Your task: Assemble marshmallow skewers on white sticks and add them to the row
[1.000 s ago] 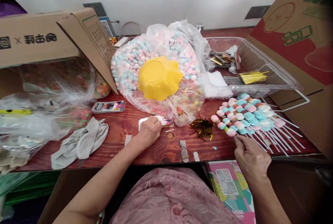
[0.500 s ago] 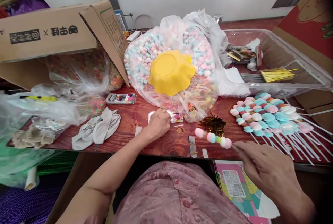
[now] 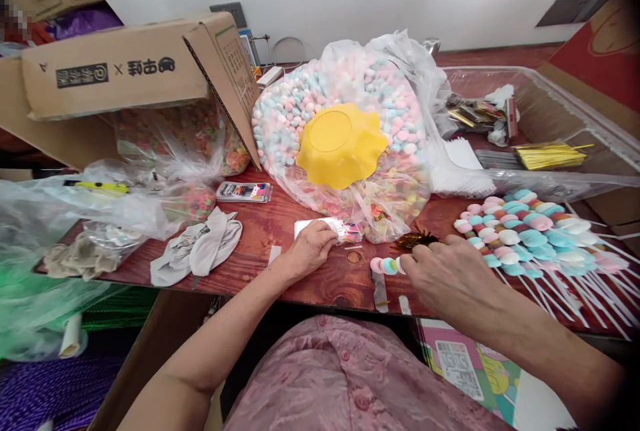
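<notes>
My left hand (image 3: 313,248) has its fingers curled at the edge of a small stack of printed plastic bags (image 3: 346,229) lying flat on the table. My right hand (image 3: 443,269) is closed around a marshmallow skewer (image 3: 384,265); its pink, blue and yellowish end pokes out to the left, and the rest is hidden by the hand. Right behind those fingers lies a bunch of shiny gold twist ties (image 3: 416,239), partly covered by the hand. Finished-looking marshmallow skewers (image 3: 533,234) with white sticks are piled to the right.
A yellow wavy bowl (image 3: 343,144) rests upside down on a big clear bag of marshmallows (image 3: 283,114). A cardboard box (image 3: 140,74) and grey gloves (image 3: 200,251) are on the left. At the right back stands a clear plastic tray (image 3: 565,101) with yellow ties.
My right hand has moved left and away from me with the skewer, reaching the gold ties. My left hand has stayed at the bags, its fingers shifting slightly. The view has tilted a little.
</notes>
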Demonstrator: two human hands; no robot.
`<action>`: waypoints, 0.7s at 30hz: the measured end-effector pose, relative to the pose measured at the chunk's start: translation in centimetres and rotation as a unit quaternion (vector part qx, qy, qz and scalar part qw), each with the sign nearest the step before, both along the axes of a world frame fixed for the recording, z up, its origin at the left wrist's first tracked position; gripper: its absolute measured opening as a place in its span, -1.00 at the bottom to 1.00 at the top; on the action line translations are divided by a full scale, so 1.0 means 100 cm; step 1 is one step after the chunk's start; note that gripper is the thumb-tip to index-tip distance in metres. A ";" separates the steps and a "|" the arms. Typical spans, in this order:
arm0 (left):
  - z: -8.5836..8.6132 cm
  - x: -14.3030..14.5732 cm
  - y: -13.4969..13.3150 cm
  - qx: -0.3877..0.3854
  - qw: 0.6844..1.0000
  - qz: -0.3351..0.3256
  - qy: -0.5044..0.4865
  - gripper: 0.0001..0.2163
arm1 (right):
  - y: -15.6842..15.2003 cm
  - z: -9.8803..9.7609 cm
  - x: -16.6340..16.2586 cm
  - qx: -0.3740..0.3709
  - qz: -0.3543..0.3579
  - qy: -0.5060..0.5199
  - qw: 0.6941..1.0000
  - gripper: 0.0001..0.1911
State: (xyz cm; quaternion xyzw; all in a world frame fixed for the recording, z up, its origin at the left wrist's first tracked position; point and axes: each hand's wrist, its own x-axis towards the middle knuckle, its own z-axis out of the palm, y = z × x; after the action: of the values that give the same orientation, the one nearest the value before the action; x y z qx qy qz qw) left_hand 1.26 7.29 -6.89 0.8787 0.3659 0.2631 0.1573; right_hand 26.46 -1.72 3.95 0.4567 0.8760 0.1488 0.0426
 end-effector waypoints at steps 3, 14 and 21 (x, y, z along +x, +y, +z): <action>-0.003 -0.001 0.003 -0.016 0.999 0.007 -0.045 -0.86 | 0.005 0.008 -0.018 -0.030 -0.003 -0.028 0.999 -0.86; 0.004 -0.006 0.015 -0.141 0.981 0.002 -0.135 -0.96 | -0.003 -0.005 0.023 0.039 -0.039 0.081 0.995 -0.80; 0.002 -0.008 0.014 -0.148 0.977 -0.002 -0.153 -0.98 | -0.016 -0.044 0.029 0.109 -0.131 0.311 0.935 -0.78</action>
State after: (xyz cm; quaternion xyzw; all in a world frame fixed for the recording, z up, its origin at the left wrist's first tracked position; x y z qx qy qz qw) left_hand 0.46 8.70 -6.69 0.7959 0.3705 0.3367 0.3405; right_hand 29.34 -3.30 -0.44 0.5927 0.7565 0.0867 -0.2626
